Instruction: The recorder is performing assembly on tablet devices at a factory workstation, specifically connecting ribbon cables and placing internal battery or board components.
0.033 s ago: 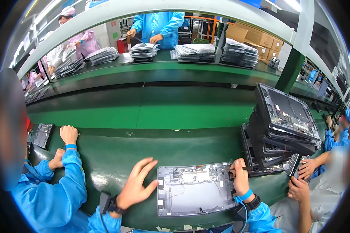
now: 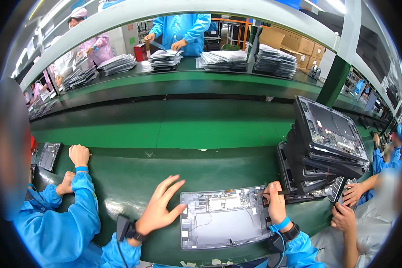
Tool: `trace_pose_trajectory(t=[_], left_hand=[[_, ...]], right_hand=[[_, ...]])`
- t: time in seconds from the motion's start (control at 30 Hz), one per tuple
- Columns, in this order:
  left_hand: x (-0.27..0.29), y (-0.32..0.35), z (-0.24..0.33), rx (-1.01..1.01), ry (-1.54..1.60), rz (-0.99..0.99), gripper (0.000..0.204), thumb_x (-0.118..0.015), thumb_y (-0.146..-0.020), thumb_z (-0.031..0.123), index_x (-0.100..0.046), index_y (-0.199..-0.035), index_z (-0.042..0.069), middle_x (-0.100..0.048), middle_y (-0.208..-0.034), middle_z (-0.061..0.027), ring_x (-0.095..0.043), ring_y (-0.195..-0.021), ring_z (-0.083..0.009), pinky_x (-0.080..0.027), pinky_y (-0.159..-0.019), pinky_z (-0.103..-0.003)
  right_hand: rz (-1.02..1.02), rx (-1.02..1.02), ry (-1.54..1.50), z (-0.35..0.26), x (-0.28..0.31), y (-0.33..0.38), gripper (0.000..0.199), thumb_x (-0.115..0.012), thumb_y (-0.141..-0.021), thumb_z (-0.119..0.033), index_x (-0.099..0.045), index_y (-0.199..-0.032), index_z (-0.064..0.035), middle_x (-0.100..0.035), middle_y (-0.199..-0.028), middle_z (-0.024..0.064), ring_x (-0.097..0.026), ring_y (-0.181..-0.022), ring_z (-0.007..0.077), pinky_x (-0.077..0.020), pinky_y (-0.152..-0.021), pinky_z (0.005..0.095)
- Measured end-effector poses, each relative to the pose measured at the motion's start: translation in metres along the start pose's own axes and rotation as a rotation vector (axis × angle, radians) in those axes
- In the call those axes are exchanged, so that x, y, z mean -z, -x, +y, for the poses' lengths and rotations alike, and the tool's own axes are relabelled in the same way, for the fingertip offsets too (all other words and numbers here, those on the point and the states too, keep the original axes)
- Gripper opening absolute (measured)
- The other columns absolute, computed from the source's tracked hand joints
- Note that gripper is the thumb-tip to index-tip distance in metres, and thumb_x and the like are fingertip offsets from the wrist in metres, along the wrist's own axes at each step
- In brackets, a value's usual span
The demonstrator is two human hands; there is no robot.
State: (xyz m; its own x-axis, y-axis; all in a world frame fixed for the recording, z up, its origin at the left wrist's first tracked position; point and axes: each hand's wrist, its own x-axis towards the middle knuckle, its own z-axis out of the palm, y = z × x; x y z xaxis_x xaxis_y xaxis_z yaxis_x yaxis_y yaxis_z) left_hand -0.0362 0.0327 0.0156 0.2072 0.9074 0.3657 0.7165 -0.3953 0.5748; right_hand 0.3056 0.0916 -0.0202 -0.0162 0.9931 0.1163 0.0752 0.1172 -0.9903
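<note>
Right hand [image 2: 276, 203] grips our thin tool [image 2: 282, 193] at the opened device shell's [image 2: 225, 218] far-right corner on the near counter [image 2: 120, 178]; left hand [image 2: 160, 206] hovers spread beside it. Judging so, we're mid-fastening; steadying comes next.

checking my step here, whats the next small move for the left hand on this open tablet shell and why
Probably lower the left hand onto the left edge of the grey tablet shell to steady it. That hand hovers beside it with fingers spread, while the right hand presses a thin dark tool at the top right corner, which could shift the shell.
</note>
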Motion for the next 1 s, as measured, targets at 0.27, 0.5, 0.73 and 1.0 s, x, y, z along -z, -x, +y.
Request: trace_pose_trajectory(t=[0.27,0.5,0.73,1.0], left_hand=[[-0.012,-0.038,0.005,0.239,0.044,-0.327,0.056,-0.06,-0.091,0.042,-0.055,-0.132,0.004,-0.068,-0.115,-0.0175,-0.062,-0.111,-0.0362,-0.049,-0.095,-0.043],[-0.022,-0.055,0.025,0.402,-0.179,-0.679,0.074,-0.058,-0.08,0.074,-0.06,-0.112,0.007,-0.071,-0.087,-0.0181,-0.07,-0.085,-0.0359,-0.054,-0.074,-0.045],[-0.043,-0.041,0.062,0.445,0.045,-0.799,0.074,-0.054,-0.088,0.069,-0.066,-0.1,-0.003,-0.069,-0.08,-0.0185,-0.069,-0.079,-0.0335,-0.053,-0.073,-0.044],[-0.038,0.042,0.021,0.823,1.25,0.222,0.043,-0.044,-0.105,0.034,-0.053,-0.127,-0.002,-0.066,-0.112,-0.0117,-0.065,-0.101,-0.0191,-0.055,-0.083,-0.031]], right_hand=[[-0.132,0.021,-0.099,0.001,-0.024,-0.027,0.02,-0.051,-0.104,-0.023,-0.054,-0.103,-0.004,-0.065,-0.087,0.0049,-0.06,-0.084,0.0123,-0.0486,-0.079,0.0275],[-0.087,-0.028,-0.145,-0.003,-0.007,-0.021,0.025,-0.047,-0.106,-0.022,-0.058,-0.112,-0.0002,-0.07,-0.097,0.0106,-0.063,-0.095,0.0153,-0.0492,-0.089,0.03],[-0.231,-0.033,-0.201,-0.009,-0.012,-0.025,0.034,-0.044,-0.107,-0.031,-0.06,-0.112,-0.0008,-0.069,-0.097,0.0091,-0.064,-0.094,0.0144,-0.0492,-0.088,0.0294],[-0.119,0.069,-0.047,-0.035,0.019,0.011,0.028,-0.049,-0.105,-0.02,-0.068,-0.11,-0.0008,-0.063,-0.079,0.0022,-0.056,-0.074,0.0086,-0.0458,-0.068,0.0235]])
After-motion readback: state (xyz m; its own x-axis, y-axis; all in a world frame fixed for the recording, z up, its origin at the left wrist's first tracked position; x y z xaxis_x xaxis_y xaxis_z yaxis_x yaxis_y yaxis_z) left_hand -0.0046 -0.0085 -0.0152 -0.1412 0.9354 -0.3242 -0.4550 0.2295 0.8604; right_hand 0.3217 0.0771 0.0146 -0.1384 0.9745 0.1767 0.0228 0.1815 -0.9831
